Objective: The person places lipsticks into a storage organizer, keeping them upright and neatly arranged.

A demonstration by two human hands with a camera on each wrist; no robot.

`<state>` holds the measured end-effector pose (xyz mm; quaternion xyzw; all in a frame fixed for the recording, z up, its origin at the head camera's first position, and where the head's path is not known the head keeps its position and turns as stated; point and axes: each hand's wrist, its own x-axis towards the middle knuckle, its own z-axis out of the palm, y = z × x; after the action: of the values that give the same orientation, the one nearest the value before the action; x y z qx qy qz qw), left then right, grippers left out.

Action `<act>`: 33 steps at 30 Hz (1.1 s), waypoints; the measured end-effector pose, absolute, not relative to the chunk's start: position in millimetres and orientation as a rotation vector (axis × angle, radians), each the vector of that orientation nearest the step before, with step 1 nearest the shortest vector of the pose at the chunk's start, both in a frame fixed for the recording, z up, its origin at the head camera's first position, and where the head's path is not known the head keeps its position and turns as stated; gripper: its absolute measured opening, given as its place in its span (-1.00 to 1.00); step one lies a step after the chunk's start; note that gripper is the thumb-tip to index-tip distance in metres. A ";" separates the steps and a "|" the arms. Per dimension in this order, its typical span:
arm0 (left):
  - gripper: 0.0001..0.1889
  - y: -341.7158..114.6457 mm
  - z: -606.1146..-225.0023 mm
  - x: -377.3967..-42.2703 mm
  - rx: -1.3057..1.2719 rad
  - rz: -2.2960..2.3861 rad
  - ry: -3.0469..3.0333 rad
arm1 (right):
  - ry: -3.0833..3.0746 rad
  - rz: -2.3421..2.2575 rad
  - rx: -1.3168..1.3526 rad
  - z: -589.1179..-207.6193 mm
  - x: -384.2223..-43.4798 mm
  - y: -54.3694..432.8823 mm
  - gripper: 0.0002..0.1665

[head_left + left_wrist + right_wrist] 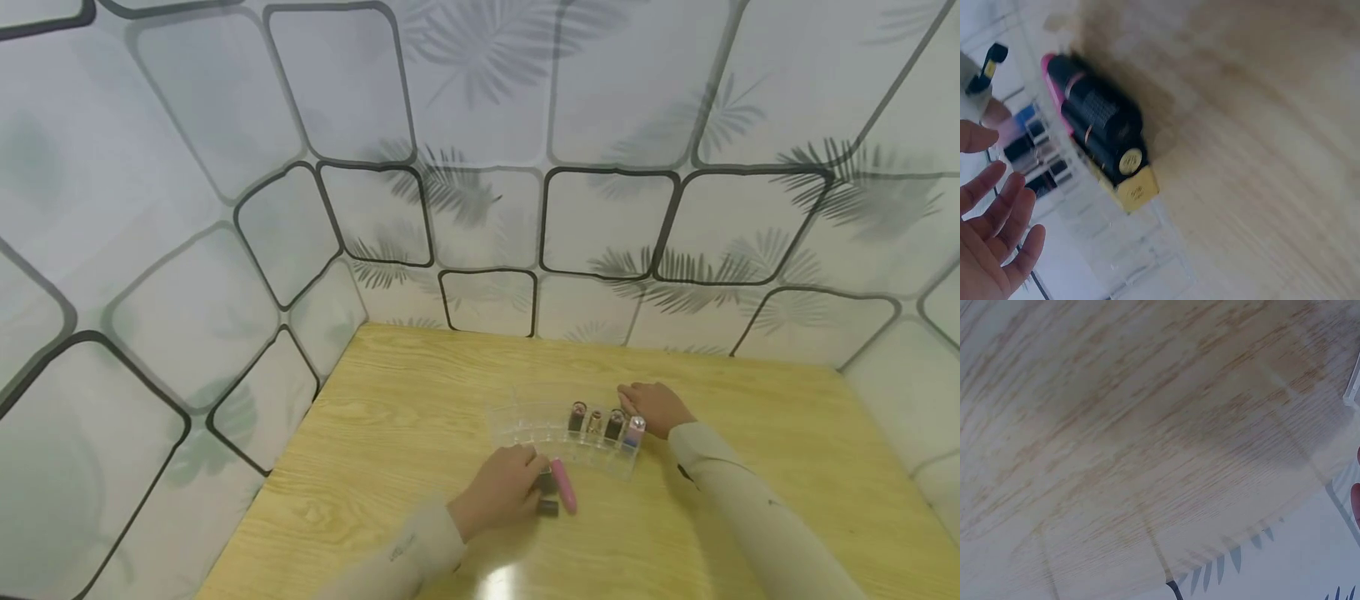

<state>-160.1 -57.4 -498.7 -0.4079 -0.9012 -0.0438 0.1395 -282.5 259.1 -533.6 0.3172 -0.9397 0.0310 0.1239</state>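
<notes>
A clear acrylic lipstick organizer (525, 421) stands on the table, with several lipsticks (615, 425) upright in its right half. My right hand (657, 408) is at the organizer's back right corner; its fingertips are partly hidden, and I cannot tell whether they grip it. In front of the organizer, my left hand (501, 490) hovers over loose lipsticks, its fingers loosely spread in the left wrist view. Those lie side by side: a pink tube (564, 486), two black lipsticks (1100, 109) and a gold-ended one (1138, 190).
The wood-grain table (405, 392) runs back to a patterned curtain (487, 217) with leaf prints and dark outlines, which also rises at the left and right. The organizer's left slots (517, 433) hold no lipsticks.
</notes>
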 end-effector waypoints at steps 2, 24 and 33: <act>-0.70 -56.5 -504.1 -154.9 -1.234 -0.039 -2.612 | -2.748 0.086 0.926 -534.3 -283.1 259.7 -0.88; -0.81 -51.2 -526.9 -141.9 -1.288 0.337 -2.670 | -2.720 0.156 0.955 -526.8 -281.4 252.6 -0.77; -0.86 -50.4 -530.4 -140.3 -1.351 0.335 -2.600 | -2.746 0.192 0.935 -530.7 -281.4 257.6 -0.77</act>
<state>-140.3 -50.4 -530.4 -0.4559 -0.8776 0.1130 0.0960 -281.4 257.6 -530.7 0.3195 -0.9381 0.0657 0.1168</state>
